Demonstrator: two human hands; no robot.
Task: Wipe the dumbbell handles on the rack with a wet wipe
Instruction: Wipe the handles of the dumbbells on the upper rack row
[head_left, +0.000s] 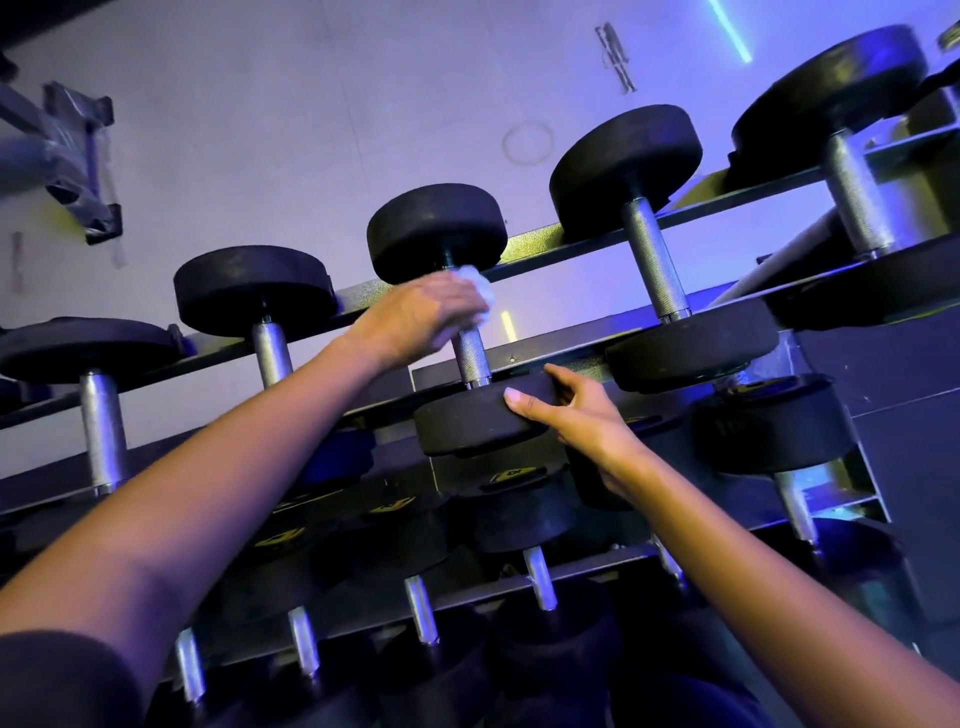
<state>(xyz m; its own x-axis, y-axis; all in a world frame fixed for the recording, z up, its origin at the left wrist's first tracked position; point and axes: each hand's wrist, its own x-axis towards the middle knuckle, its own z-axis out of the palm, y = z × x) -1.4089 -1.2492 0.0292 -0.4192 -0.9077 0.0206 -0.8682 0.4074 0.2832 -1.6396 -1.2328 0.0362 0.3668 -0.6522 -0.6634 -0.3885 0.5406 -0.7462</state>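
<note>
No legible text; yellow labels (511, 475) on lower-shelf dumbbells (519, 514) too blurred.

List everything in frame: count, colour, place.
rack: one, dark metal, spans the frame
top dumbbells: five, black heads, silver handles, top tier
lower dumbbells: several, exact count unclear, black with yellow marks, tiers below
wipe: one, white, on the handle of the middle dumbbell, top tier
bracket: one, dark, on the wall, upper left
wall: one, grey under purple light, behind the rack
light strip: one, blue, upper right
left hand: one, holds the wipe round the handle
right hand: one, fingers and thumb grip the near head of the middle dumbbell
</note>
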